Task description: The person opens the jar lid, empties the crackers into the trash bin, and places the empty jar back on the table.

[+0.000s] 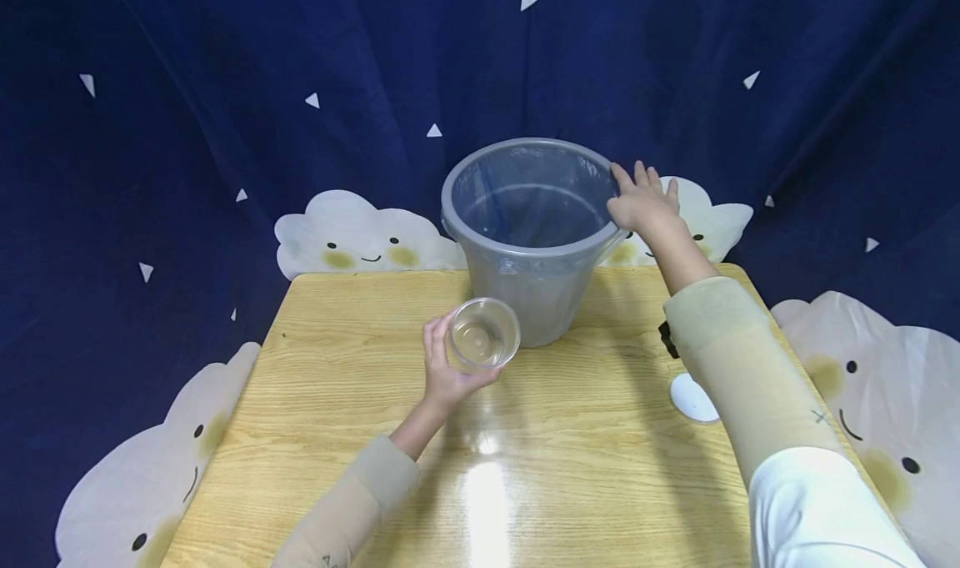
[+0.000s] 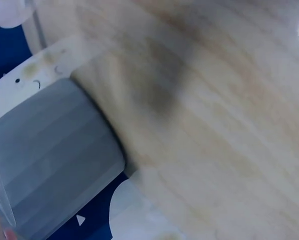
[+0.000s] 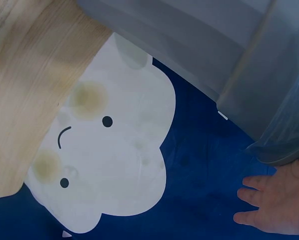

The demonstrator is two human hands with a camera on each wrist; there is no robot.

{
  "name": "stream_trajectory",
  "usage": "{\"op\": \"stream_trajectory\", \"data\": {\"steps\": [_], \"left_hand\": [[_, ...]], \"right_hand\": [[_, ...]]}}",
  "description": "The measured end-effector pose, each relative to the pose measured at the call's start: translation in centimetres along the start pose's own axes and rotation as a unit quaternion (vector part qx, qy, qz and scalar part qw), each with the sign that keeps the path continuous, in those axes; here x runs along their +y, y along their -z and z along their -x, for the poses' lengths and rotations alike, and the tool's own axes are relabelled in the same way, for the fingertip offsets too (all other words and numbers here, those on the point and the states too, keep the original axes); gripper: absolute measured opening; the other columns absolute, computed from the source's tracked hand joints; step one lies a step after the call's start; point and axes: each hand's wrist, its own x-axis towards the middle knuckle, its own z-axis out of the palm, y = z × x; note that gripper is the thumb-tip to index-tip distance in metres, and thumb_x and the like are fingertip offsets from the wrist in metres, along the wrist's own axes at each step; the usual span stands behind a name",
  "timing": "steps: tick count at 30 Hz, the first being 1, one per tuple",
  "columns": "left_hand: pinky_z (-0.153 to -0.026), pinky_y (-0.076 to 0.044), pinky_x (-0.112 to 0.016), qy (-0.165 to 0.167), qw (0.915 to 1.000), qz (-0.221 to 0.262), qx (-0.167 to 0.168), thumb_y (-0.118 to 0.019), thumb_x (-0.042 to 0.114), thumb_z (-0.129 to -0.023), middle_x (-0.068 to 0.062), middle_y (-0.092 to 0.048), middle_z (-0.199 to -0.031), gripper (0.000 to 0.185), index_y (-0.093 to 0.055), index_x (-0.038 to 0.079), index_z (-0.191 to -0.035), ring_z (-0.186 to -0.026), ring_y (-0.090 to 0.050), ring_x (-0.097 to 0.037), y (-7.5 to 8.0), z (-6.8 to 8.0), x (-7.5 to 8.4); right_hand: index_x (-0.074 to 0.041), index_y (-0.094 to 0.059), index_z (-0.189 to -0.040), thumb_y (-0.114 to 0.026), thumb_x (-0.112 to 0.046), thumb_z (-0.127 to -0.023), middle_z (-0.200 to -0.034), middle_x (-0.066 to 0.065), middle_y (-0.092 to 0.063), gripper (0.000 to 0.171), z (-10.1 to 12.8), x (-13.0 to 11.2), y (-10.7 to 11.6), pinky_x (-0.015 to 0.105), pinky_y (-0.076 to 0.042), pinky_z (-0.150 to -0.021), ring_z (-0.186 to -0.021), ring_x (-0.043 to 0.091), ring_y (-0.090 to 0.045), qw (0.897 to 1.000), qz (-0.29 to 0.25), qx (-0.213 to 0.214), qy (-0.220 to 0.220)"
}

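Just in front of the grey bucket (image 1: pixel 534 238), your left hand (image 1: pixel 444 372) holds a small clear bowl (image 1: pixel 483 333), fingers curled round its side, above the wooden table (image 1: pixel 315 401). Your right hand (image 1: pixel 641 201) rests with straight fingers on the bucket's right rim, and a white disc (image 1: pixel 692 399) lies near your right sleeve.

Left hand (image 1: pixel 448 374) raised, fingers curled in a grip; right hand (image 1: pixel 643 200) outstretched, fingers straight.

Grey bin (image 1: pixel 534 243), clear bowl (image 1: pixel 483 334), navy cloud-patterned backdrop (image 1: pixel 225 92).
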Motion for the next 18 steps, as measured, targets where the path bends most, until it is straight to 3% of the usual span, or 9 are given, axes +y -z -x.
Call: {"op": "stream_trajectory", "data": {"steps": [3, 11, 18], "left_hand": [[-0.092, -0.04, -0.038, 0.009, 0.9999, -0.007, -0.013, -0.083, 0.022, -0.053, -0.028, -0.04, -0.106, 0.086, -0.04, -0.013, -0.119, -0.095, -0.042, -0.041, 0.0, 0.5, 0.3], [-0.092, -0.043, -0.045, 0.051, 0.9978, -0.011, -0.04, -0.084, 0.003, -0.041, -0.03, -0.042, -0.107, 0.091, -0.041, -0.01, -0.12, -0.096, -0.043, -0.042, -0.2, 2.2, 0.2], [-0.093, -0.041, -0.05, 0.083, 0.9943, -0.015, -0.066, -0.085, 0.003, -0.042, -0.029, -0.042, -0.11, 0.092, -0.04, -0.006, -0.122, -0.1, -0.044, -0.043, -0.3, 4.1, -0.3]], "right_hand": [[-0.011, 0.0, -0.147, -0.025, -0.018, -0.088, -0.149, 0.024, 0.01, 0.064, 0.0, 0.0, 0.0, 0.06, 0.012, -0.105, -0.136, 0.039, 0.012, 1.0, 0.001, -0.001, 0.0], [-0.011, 0.0, -0.147, -0.024, -0.019, -0.089, -0.149, 0.024, 0.01, 0.064, 0.0, 0.1, 0.0, 0.06, 0.012, -0.106, -0.136, 0.039, 0.012, 1.0, 0.0, 0.0, 0.0], [-0.011, -0.001, -0.147, -0.024, -0.019, -0.089, -0.149, 0.024, 0.009, 0.064, 0.1, 0.0, 0.0, 0.06, 0.012, -0.106, -0.136, 0.039, 0.012, 1.0, -0.001, 0.001, 0.0]]}}
